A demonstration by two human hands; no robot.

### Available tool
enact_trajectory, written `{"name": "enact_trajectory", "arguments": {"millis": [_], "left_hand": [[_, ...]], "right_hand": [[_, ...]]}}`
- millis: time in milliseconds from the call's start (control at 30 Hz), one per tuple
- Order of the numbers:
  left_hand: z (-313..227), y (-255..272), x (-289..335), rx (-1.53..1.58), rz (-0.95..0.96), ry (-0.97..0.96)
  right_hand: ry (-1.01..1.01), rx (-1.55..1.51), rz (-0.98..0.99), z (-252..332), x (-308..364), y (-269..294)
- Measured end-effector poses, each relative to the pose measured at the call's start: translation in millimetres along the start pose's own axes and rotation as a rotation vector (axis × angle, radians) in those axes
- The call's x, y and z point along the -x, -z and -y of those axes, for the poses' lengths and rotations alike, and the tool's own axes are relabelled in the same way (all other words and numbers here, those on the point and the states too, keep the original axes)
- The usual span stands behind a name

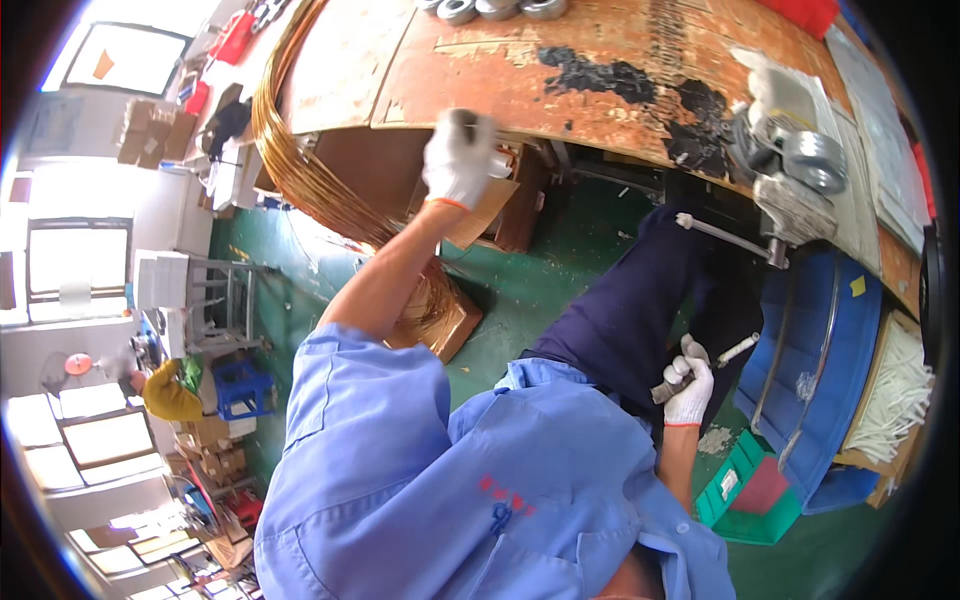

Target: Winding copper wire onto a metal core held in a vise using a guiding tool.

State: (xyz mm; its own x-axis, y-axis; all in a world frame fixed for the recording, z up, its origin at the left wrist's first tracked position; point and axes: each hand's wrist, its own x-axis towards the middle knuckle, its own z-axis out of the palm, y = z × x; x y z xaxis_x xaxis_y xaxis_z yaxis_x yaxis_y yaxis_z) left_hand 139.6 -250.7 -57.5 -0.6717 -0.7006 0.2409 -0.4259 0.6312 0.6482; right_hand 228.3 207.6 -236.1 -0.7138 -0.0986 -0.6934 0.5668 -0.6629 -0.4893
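Over the front edge of the workbench (480, 60), my left hand (460, 160), in a white glove, is smeared by motion. A dark round spot shows at its top; whether it holds something I cannot tell. My right hand (690, 388), also gloved, is low beside my dark trousers, fingers wrapped round a grey cylindrical piece (662, 392). A thin white stick (738, 349) sticks out beyond its fingers; whether the two are joined is unclear. Above that hand, a bench vise (795, 208) with a long bar handle (730, 238) is at the bench edge.
Silver metal rings (815, 162) lie by the vise, others (497, 8) at the far edge. A coil of brass-coloured wire (290, 150) hangs over the bench at left, above a cardboard box (450, 325). At right stand a blue bin (800, 340) and a green crate (735, 490).
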Motion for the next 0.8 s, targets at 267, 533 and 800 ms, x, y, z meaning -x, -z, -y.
{"name": "enact_trajectory", "arguments": {"millis": [267, 533, 800], "left_hand": [[238, 73, -60, -0.662, -0.306, 0.48], [316, 71, -57, -0.545, -0.312, 0.39], [271, 118, -62, -0.139, -0.546, 0.402]], "right_hand": [[0.043, 0.143, -0.032, 2, 9, -9], [0.007, 0.282, -0.108, -4, 14, -13], [0.029, 0.288, -0.071, -6, 14, -27]]}}
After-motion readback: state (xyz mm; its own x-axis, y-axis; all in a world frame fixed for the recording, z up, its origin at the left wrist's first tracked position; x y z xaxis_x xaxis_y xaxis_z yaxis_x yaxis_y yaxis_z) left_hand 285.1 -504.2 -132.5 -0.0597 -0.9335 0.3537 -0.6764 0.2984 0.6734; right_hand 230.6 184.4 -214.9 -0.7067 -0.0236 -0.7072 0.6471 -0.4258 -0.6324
